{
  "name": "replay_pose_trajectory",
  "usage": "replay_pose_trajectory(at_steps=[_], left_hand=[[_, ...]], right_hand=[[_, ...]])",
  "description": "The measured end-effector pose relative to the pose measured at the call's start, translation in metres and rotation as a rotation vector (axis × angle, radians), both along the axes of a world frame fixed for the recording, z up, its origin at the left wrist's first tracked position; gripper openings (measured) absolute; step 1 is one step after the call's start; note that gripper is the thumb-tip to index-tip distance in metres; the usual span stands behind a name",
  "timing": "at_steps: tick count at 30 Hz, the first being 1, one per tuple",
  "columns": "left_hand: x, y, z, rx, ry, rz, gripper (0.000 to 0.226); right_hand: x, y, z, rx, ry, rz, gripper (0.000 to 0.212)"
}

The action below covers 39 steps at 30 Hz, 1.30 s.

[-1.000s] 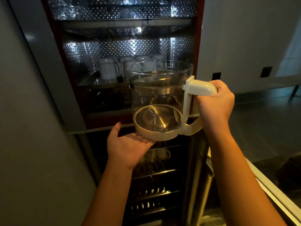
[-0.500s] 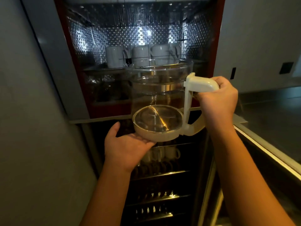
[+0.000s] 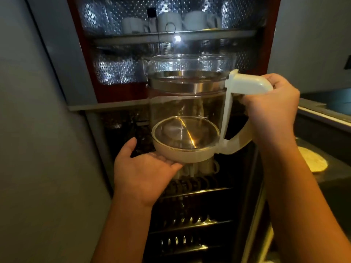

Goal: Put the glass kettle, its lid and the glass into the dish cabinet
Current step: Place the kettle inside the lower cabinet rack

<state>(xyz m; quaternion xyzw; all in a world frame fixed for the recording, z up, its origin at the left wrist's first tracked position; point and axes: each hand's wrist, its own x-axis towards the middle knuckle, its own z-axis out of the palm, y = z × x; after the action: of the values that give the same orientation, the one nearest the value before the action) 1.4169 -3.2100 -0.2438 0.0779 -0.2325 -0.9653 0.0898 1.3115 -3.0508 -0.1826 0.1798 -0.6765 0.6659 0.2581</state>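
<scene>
The glass kettle [image 3: 186, 103], lidless, with a white base and white handle, hangs in the air in front of the open dish cabinet [image 3: 171, 35]. My right hand [image 3: 273, 109] grips the white handle at the kettle's right side. My left hand [image 3: 144, 171] lies flat under the white base, palm up with fingers straight, supporting it. The kettle is level with the red ledge between the cabinet's upper and lower compartments. No lid and no drinking glass show in this view.
Several white cups [image 3: 167, 21] stand on the cabinet's upper shelf against the perforated metal back. More cups [image 3: 207, 167] and wire racks [image 3: 190, 221] fill the dark lower compartment. A grey wall panel [image 3: 38, 130] is at left, a counter edge [image 3: 322, 114] at right.
The kettle and both hands keep the same hold. The view has drawn closer to the cabinet and tilted, so the upper shelf with cups now sits higher in the frame.
</scene>
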Motion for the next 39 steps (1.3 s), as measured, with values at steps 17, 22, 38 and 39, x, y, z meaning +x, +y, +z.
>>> replay_pose_trajectory(at_steps=[17, 22, 38, 39], left_hand=[[-0.012, -0.022, -0.073, 0.123, -0.038, 0.027, 0.076], [-0.013, -0.031, -0.095, 0.126, 0.01, -0.003, 0.076], [-0.029, -0.068, -0.124, 0.11, 0.053, 0.029, 0.08], [-0.033, -0.071, -0.123, 0.095, 0.039, 0.03, 0.08]], right_hand=[[-0.003, -0.024, -0.079, 0.012, 0.003, -0.052, 0.038], [-0.004, -0.029, -0.095, 0.008, 0.057, -0.07, 0.038], [-0.027, -0.071, -0.122, 0.001, 0.03, -0.068, 0.034], [-0.03, -0.074, -0.122, -0.01, 0.021, -0.072, 0.035]])
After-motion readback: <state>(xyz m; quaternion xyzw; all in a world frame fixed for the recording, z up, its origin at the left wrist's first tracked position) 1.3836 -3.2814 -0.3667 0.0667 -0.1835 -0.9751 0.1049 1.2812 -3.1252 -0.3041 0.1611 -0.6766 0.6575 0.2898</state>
